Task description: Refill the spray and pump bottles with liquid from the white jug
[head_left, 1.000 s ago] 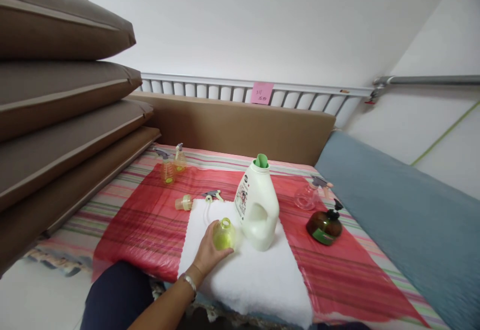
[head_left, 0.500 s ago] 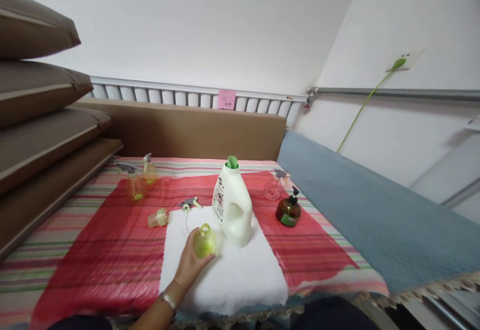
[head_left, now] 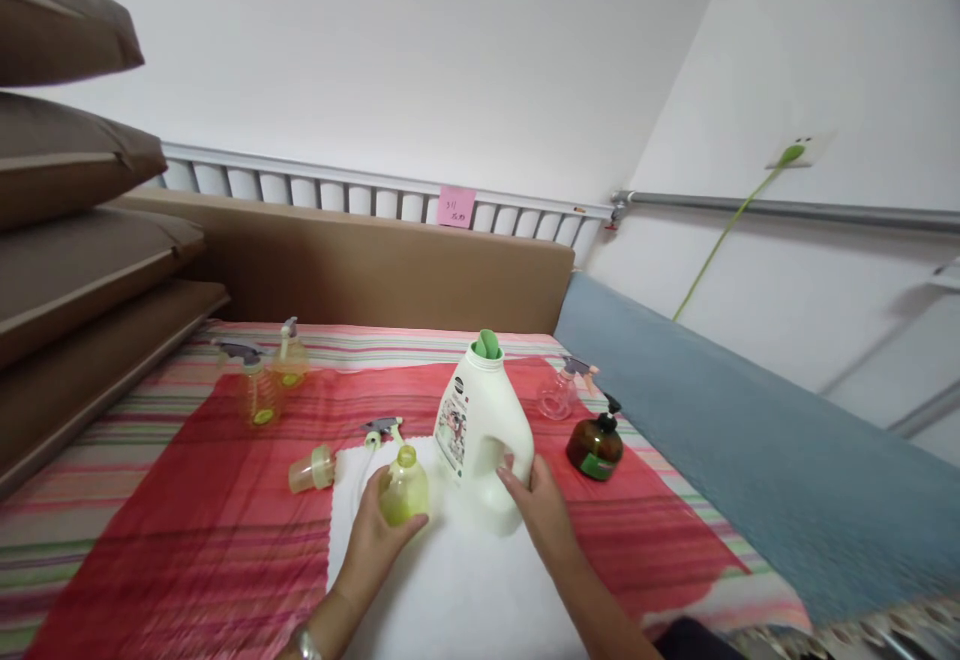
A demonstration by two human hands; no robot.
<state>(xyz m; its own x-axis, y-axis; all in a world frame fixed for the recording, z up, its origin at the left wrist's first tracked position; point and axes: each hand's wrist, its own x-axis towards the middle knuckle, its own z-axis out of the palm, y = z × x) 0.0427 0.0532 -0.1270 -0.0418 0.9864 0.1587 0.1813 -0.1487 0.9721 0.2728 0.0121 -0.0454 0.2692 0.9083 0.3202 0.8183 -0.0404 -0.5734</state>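
Observation:
My left hand (head_left: 379, 530) is wrapped round a yellow-green see-through spray bottle body (head_left: 405, 488) without its top; the open neck points up. At its right stands a large white detergent jug (head_left: 476, 420) with a green spout (head_left: 487, 344) in its mouth. The fingers of my right hand (head_left: 541, 500) are hooked through the jug's handle, thumb on the near side. A grey-and-green trigger spray head (head_left: 382, 428) with a pale tube lies behind the bottle. Beneath is a white cloth (head_left: 457, 600). Whether the jug touches the cloth is hard to tell.
A clear plastic cup with a yellowish collar (head_left: 312, 470) lies on its side at left. Two spray bottles (head_left: 259, 395) stand behind it. To the right are a pinkish spray bottle (head_left: 557, 396) and a brown pump bottle (head_left: 595, 447). Brown cushions (head_left: 90, 260) are stacked at far left.
My right hand has come in from the lower right and taken hold of the jug's handle. The left hand still holds the bottle. The view has shifted slightly.

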